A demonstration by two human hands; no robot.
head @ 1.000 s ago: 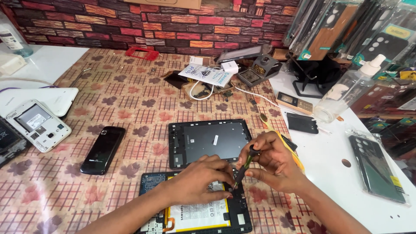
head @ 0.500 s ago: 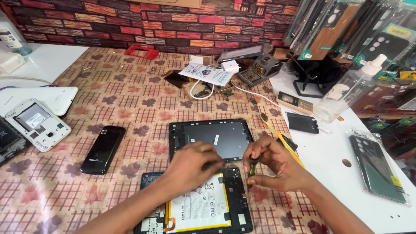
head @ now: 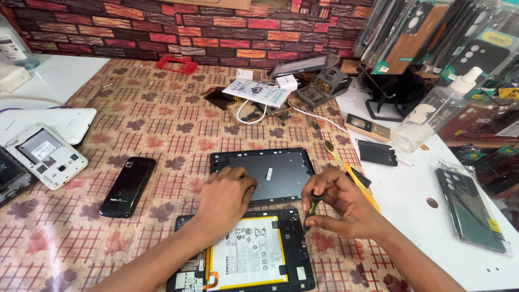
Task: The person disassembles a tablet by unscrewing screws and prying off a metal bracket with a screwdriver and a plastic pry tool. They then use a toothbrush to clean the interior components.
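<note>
R hand (head: 340, 208) grips screwdriver (head: 312, 210) w/ tip on opened tablet (head: 246, 254) (L hand (head: 226, 197) flat, holding nothing).

Opened tablet (head: 246, 254) flat, battery exposed, dark back cover (head: 270, 173) just beyond

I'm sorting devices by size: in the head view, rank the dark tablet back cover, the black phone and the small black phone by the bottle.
1. Tablet back cover
2. Black phone
3. Small black phone, though it lies farther away.
</note>
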